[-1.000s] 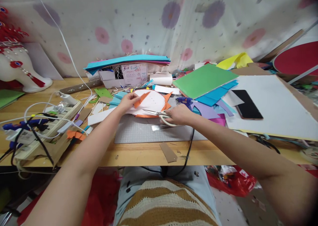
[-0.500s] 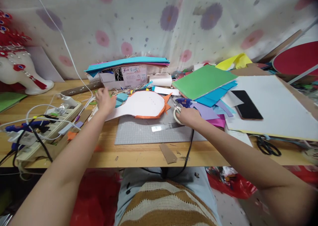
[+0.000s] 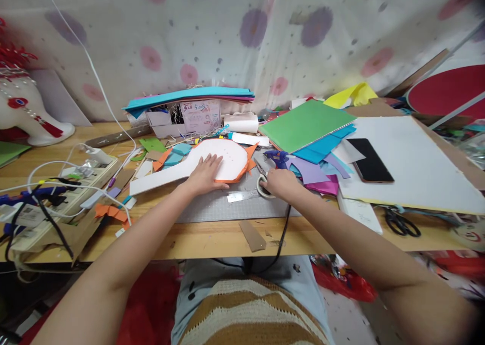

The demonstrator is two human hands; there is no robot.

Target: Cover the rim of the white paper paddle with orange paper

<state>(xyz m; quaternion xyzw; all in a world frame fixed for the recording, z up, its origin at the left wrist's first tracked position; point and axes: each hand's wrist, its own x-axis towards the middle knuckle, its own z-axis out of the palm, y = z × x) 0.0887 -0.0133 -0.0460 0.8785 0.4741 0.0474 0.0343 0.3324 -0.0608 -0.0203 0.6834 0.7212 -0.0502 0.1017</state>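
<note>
left hand (image 3: pixel 206 173) flat, released, on white cutout (image 3: pixel 223 158); right hand (image 3: pixel 280 182) grasping scissors (image 3: pixel 262 179); pink label (image 3: pixel 200 115) writing unreadable.

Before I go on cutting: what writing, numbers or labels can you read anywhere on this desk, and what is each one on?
"5.0 5.0...": handwritten at the top of the pink card under the blue paper stack; uncertain, and the lines below are too small.
Metal ruler: graduations blurred, no numbers legible.
White tag by the power strip: unreadable.
</note>
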